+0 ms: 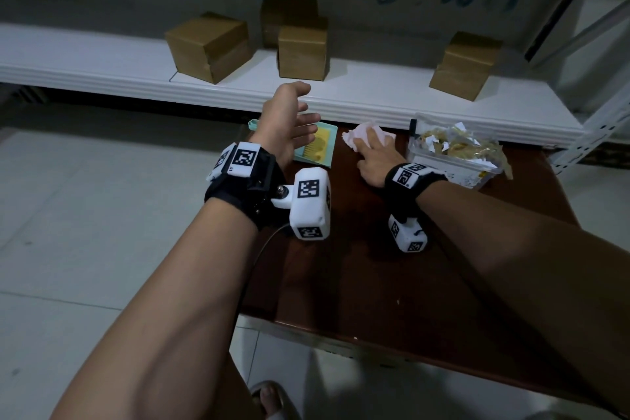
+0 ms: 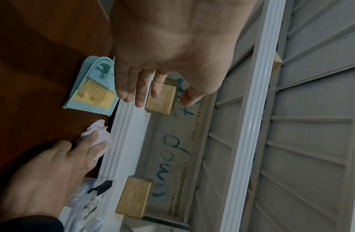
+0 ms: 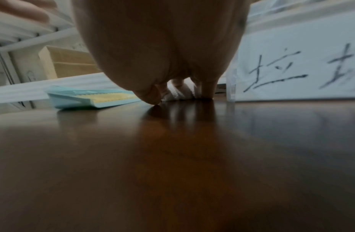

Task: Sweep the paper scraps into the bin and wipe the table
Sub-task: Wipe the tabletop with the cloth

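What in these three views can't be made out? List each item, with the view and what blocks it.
- Tissue: right hand covers part of it in the head view.
- Brush handle: left hand hides it in the head view; bristles show at the left wrist.
- Bin label: cut off by the right wrist view's edge and blurred.
- Table near edge: arms cover it.

Scraps: white and yellowish torn paper scraps (image 1: 453, 143) heaped inside the bin.
Bin: clear plastic bin (image 1: 439, 164), upright at the glossy dark brown wooden table's (image 1: 375, 283) far right corner.
Wipe: crumpled white tissue (image 1: 361, 135), flat on the table's far edge.
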Tool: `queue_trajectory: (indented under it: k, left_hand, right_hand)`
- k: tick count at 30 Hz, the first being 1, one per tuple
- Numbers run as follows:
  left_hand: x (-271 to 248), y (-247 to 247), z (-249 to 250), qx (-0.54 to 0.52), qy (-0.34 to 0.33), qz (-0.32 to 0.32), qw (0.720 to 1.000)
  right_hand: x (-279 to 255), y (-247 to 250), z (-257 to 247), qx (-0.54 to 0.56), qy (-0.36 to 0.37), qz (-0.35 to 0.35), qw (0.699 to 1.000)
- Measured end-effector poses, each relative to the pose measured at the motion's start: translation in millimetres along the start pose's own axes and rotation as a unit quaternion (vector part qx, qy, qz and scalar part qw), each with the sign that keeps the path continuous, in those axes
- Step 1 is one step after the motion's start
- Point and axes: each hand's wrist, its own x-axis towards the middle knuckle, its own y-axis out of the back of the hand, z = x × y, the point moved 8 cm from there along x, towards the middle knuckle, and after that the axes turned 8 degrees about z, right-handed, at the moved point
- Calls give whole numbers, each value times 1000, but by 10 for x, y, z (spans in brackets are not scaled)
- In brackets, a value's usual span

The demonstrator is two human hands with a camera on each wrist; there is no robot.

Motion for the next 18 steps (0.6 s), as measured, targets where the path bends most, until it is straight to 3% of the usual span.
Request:
queue_trajectory:
  k: [8,15,18]
  left_hand:
    - [130,122,-85,1,16,17,1000]
    - [233,438,-181,-53,-8,115,992]
    - [252,520,-270,-80,0,144,986]
  right_hand:
    - [-386,12,-82,20,7,18,1000]
    - [-792,37,-240,-7,86,36,996]
    - [-938,-32,-256,-4,76,23,997]
